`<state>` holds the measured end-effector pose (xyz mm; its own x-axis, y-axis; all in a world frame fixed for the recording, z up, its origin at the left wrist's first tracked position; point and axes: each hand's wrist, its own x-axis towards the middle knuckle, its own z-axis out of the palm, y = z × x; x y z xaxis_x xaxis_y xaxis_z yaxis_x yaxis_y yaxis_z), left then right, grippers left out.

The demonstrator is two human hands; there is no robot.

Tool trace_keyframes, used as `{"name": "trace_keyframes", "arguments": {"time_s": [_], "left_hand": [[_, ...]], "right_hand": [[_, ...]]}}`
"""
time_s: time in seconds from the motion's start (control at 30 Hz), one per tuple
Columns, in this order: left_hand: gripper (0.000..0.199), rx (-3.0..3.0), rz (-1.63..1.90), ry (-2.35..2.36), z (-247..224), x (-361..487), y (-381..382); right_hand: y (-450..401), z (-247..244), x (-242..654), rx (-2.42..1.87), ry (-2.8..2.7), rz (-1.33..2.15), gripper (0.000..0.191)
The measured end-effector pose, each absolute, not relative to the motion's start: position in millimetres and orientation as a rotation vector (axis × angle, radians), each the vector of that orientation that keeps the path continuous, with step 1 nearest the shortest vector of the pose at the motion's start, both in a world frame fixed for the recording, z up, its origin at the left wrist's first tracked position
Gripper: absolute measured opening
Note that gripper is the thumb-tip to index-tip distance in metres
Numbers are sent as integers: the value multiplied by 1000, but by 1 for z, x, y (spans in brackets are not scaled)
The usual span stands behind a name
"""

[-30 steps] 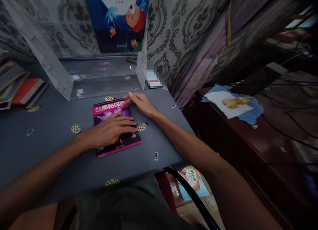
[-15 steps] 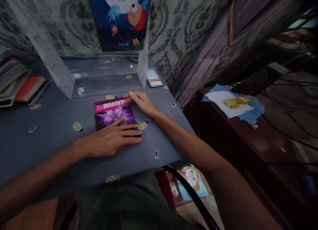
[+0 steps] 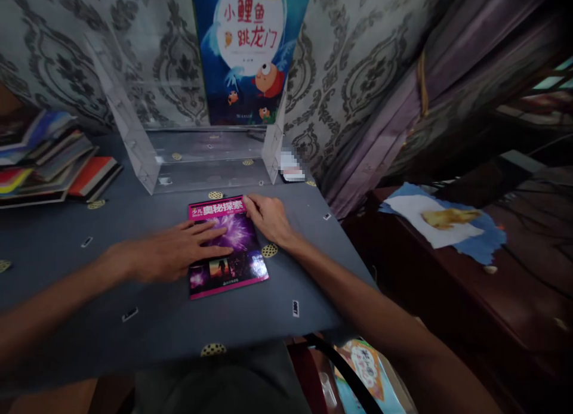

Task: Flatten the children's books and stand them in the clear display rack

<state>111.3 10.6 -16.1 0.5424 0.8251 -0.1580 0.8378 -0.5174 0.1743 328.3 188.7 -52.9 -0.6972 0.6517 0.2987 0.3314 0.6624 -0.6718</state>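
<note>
A magazine-like book [image 3: 239,238] with a pink border and a purple starburst cover lies flat on the grey patterned table cover [image 3: 156,336]. Across its left side rests my left hand [image 3: 168,250], palm down with the fingers spread. At the book's upper right corner is my right hand [image 3: 268,217], its thumb and fingers closed together on that edge. The book's lower half shows uncovered.
Behind the book stands a clear acrylic rack [image 3: 210,175] holding a blue fish picture book [image 3: 250,62]. A pile of books [image 3: 45,157] sits at the left. On a dark red surface at right lies a blue cloth [image 3: 481,247] with white paper.
My left hand has slid left, uncovering the book's lower part. My right hand now closes at the corner instead of lying over the title. The view has tilted upward.
</note>
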Motion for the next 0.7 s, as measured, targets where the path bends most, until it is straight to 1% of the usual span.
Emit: {"name": "trace_keyframes", "arguments": {"time_s": [0.1,0.17,0.27,0.33,0.43,0.5,0.57,0.63,0.7], "left_hand": [[84,2574,-38,1446,-13,117,1],[74,2589,-33,1510,-12,124,-4],[55,2613,-55,1680,-19,140,-5],[55,2617,-38,1833,-30,154,-2],[58,2585,39,2041,-46,172,1],[60,2577,108,2074,-52,176,2],[60,2560,194,2053,-52,172,1],[56,2514,288,2060,-51,162,1],[51,2456,352,2125,-51,149,4]], "right_hand": [[189,-52,320,-734,-2364,783,47],[193,-50,307,-668,-2396,837,45],[200,-45,274,-396,-2471,1014,31],[203,-42,248,-201,-2512,1180,30],[202,-36,219,-55,-2558,1392,34],[196,-33,217,-33,-2582,1359,34],[185,-32,229,-65,-2596,1211,35],[172,-35,250,-110,-2617,1075,41],[161,-41,274,-111,-2652,1018,44]]}}
